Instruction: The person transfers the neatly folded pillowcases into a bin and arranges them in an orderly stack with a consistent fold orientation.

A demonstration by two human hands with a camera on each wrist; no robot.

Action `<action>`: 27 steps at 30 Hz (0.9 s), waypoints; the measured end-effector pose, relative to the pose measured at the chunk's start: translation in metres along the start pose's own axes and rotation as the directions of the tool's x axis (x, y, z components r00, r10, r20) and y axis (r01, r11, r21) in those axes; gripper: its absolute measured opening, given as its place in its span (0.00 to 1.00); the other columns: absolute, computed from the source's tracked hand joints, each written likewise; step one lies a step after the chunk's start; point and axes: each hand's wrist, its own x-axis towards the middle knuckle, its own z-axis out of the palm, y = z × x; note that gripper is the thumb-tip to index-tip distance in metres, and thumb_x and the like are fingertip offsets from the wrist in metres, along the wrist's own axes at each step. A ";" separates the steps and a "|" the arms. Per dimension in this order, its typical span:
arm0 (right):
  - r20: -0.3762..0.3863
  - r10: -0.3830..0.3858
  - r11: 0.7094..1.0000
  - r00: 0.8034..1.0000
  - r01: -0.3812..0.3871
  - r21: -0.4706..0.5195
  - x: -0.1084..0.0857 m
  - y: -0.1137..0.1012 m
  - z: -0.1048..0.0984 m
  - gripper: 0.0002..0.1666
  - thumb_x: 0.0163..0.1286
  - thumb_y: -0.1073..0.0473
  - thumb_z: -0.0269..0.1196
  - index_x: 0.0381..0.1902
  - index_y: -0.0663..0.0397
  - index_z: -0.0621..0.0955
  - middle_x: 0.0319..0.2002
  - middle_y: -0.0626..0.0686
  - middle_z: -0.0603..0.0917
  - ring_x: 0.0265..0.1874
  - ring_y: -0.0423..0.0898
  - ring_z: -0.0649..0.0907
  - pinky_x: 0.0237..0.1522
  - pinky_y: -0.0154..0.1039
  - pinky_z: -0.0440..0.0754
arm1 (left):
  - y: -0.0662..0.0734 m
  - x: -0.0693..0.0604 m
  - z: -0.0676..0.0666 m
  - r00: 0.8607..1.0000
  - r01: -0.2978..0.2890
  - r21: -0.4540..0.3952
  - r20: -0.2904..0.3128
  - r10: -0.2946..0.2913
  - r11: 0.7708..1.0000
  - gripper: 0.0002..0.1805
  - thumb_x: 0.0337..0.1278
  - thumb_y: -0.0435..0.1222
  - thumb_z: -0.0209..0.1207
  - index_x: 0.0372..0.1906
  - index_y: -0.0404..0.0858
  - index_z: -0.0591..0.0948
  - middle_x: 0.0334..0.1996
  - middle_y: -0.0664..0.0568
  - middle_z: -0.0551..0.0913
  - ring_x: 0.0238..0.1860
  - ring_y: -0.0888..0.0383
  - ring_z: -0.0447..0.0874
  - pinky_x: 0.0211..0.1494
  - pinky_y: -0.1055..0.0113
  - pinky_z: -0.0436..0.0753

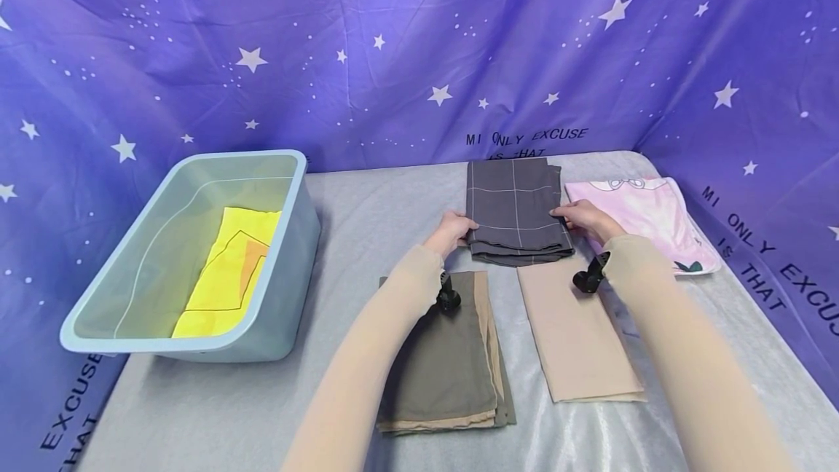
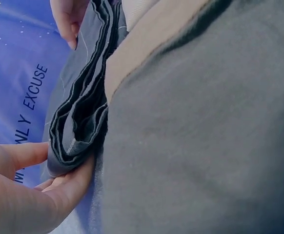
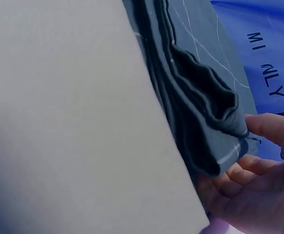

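A folded dark grey cloth with thin white lines (image 1: 514, 202) lies at the back of the table, held at both sides. My left hand (image 1: 451, 231) pinches its left edge; in the left wrist view the thumb of that hand (image 2: 30, 187) is on top and the fingers are underneath the folded layers. On the opposite edge my right hand (image 1: 590, 220) has its thumb above and fingers below, and the right wrist view shows this hand (image 3: 259, 170) gripping the layered corner.
A blue-grey bin (image 1: 298, 268) at left holds a yellow cloth (image 1: 226, 275). Nearer me lie a folded olive-brown cloth (image 1: 446, 370) under my left forearm and a beige cloth (image 1: 577, 341) by my right forearm. A pink cloth (image 1: 655, 224) is at back right, before a starry purple curtain (image 1: 393, 20).
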 end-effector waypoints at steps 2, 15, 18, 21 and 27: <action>0.021 -0.058 0.997 0.998 0.057 0.056 0.025 0.023 -0.011 0.15 0.57 0.60 0.60 0.37 0.67 0.75 0.18 0.43 0.77 0.20 0.35 0.76 0.27 0.32 0.76 | -0.002 0.005 0.001 1.000 0.008 -0.013 0.011 -0.008 1.000 0.38 0.30 0.27 0.68 0.55 0.48 0.70 0.35 0.50 0.80 0.29 0.52 0.82 0.25 0.54 0.80; 0.017 -0.010 0.983 1.000 0.006 0.186 -0.018 -0.020 0.008 0.24 0.63 0.70 0.50 0.56 0.76 0.59 0.19 0.39 0.77 0.20 0.32 0.77 0.27 0.28 0.77 | 0.062 -0.120 -0.011 0.999 -0.018 -0.061 0.038 0.020 0.998 0.32 0.39 0.24 0.62 0.53 0.53 0.74 0.34 0.50 0.83 0.31 0.53 0.83 0.30 0.57 0.80; -0.005 0.006 0.985 1.000 -0.005 0.170 -0.027 -0.031 0.014 0.29 0.63 0.70 0.48 0.60 0.75 0.53 0.17 0.38 0.74 0.19 0.30 0.75 0.26 0.25 0.75 | 0.078 -0.153 -0.014 0.998 -0.043 -0.081 0.031 0.045 0.996 0.31 0.40 0.21 0.60 0.53 0.50 0.75 0.32 0.46 0.83 0.28 0.51 0.83 0.28 0.57 0.80; -0.015 -0.006 0.990 1.000 0.008 0.144 -0.028 -0.033 0.015 0.35 0.63 0.68 0.50 0.63 0.75 0.48 0.16 0.37 0.71 0.18 0.29 0.72 0.26 0.24 0.74 | 0.087 -0.173 -0.019 0.997 -0.058 -0.108 0.052 0.064 0.993 0.32 0.39 0.20 0.59 0.52 0.50 0.76 0.31 0.45 0.83 0.27 0.51 0.83 0.28 0.57 0.80; -0.026 -0.031 0.987 0.999 0.035 0.157 -0.021 -0.029 0.012 0.37 0.62 0.67 0.53 0.64 0.72 0.49 0.15 0.35 0.72 0.17 0.28 0.72 0.26 0.25 0.74 | 0.087 -0.167 -0.025 0.994 -0.054 -0.129 0.092 0.067 0.990 0.34 0.33 0.19 0.60 0.50 0.52 0.77 0.30 0.42 0.83 0.27 0.48 0.82 0.28 0.56 0.80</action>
